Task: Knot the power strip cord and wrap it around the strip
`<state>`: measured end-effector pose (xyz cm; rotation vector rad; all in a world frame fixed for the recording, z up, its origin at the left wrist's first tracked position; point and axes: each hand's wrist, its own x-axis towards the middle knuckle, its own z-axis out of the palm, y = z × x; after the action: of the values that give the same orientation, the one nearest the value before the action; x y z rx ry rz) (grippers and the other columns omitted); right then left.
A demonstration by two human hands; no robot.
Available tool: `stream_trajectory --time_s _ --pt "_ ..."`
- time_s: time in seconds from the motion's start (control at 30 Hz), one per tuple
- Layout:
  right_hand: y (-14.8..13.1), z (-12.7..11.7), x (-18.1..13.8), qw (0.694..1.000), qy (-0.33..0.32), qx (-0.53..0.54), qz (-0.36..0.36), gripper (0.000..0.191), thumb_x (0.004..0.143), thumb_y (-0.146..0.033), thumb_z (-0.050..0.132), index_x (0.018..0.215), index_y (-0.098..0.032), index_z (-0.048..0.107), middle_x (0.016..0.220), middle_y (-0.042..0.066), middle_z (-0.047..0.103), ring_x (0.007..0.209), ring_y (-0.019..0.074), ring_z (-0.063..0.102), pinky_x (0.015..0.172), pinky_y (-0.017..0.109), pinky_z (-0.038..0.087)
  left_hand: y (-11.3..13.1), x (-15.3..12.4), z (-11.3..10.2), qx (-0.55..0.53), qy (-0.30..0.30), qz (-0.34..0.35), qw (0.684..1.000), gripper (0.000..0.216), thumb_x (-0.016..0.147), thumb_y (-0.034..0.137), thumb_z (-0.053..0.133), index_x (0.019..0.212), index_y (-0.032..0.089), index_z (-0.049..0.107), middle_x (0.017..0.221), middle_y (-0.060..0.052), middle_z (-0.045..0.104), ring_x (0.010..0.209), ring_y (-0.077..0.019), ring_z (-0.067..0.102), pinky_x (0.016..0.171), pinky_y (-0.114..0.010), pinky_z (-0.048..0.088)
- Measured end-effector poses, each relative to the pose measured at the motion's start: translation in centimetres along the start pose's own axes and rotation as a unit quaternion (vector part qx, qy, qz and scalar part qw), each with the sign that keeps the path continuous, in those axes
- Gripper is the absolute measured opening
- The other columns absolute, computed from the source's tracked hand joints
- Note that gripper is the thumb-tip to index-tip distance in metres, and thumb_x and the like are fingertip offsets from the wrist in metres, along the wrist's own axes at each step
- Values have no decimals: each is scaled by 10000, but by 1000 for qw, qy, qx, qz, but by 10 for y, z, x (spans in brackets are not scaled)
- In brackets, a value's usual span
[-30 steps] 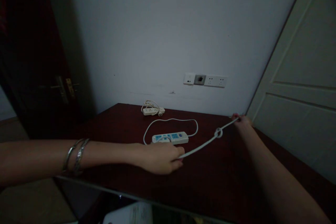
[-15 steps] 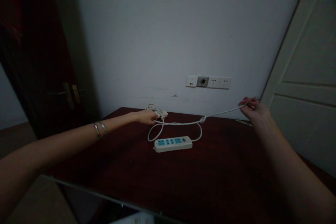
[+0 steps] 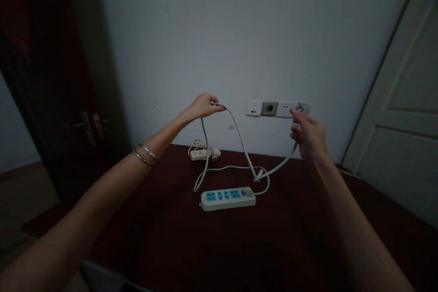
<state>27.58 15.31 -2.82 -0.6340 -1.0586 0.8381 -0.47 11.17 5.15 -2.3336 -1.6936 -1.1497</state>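
A white power strip (image 3: 227,198) with blue sockets lies on a dark red table (image 3: 212,246). Its white cord (image 3: 243,150) rises from the strip, carries a knot just above the table, and hangs between my hands. My left hand (image 3: 203,106), two bracelets on its wrist, is raised and closed on a loop of the cord. At the white wall socket plate (image 3: 286,109), my right hand (image 3: 308,134) is closed on the cord's far end; the plug is mostly hidden by my fingers.
A smaller cream power strip (image 3: 202,152) with a bundled cord lies at the table's back edge by the wall. A dark wooden door (image 3: 51,100) with a metal handle stands on the left, and a pale panelled door (image 3: 400,114) on the right.
My left hand rose from the table's back edge, lifting a loop of cord into the air. My right hand moved left and up with the cord's end to the wall sockets.
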Motion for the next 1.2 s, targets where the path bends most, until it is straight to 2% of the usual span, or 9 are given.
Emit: stream_trajectory --time_s 0.2,0.43,0.6,0.7,0.83,0.9,1.0,1.13,1.2 --pt "22 30 -24 983 -168 76 16 551 606 -504 722 1022 -151 639 635 -44 371 463 18 279 365 142 189 28 5 15 -210 -22 -59 976 260 648 221 719 854 94 625 525 44 382 447 -30 282 451 -212 172" --pt "59 55 -44 967 -235 76 67 730 509 -435 778 1162 -192 560 774 -34 435 516 30 343 413 165 299 57 -1 41 -558 -104 -135 812 319 649 -53 497 934 84 538 588 34 391 436 -15 281 363 -147 156" --pt "71 66 -58 956 -280 43 76 677 493 -404 784 1103 -174 602 773 -13 514 564 74 427 492 206 367 78 1 51 -696 37 -161 699 300 709 -67 387 937 122 435 702 10 408 489 -17 387 445 -95 347" --pt "74 71 -66 949 -310 -6 54 616 522 -421 770 1057 -156 617 764 10 581 619 127 491 570 248 404 84 6 61 -718 131 -177 661 317 720 -76 361 949 139 404 773 -6 409 551 -22 441 538 -106 416" --pt "84 72 -68 954 -270 -123 -40 393 633 -455 700 867 -142 659 724 27 587 651 156 495 592 257 380 86 13 74 -740 178 -175 625 341 705 -91 354 941 151 396 797 -10 418 589 -31 469 589 -126 434" --pt "89 71 -66 950 -248 -170 -85 336 705 -463 632 755 -132 654 699 37 583 641 156 492 596 261 370 84 15 78 -729 177 -161 641 333 692 -82 375 931 149 405 780 -4 429 581 -36 471 605 -150 440" --pt "90 67 -59 949 -225 -191 -112 334 773 -440 552 729 -122 645 717 57 615 675 172 528 647 278 389 72 15 81 -657 159 -115 728 251 708 -7 431 911 140 439 770 -16 472 612 -78 514 610 -214 449" --pt "79 60 -49 967 -189 -165 -47 364 772 -466 535 794 -121 647 655 55 624 621 184 575 596 280 428 40 0 88 -443 265 -44 855 262 688 96 544 937 158 490 876 -31 523 747 -129 551 649 -255 441" --pt "72 55 -43 970 -185 -160 11 395 763 -496 528 855 -128 636 498 4 537 429 155 506 436 258 384 25 -14 96 -377 236 -45 894 238 713 183 579 938 158 507 877 -30 542 794 -138 551 702 -268 440"
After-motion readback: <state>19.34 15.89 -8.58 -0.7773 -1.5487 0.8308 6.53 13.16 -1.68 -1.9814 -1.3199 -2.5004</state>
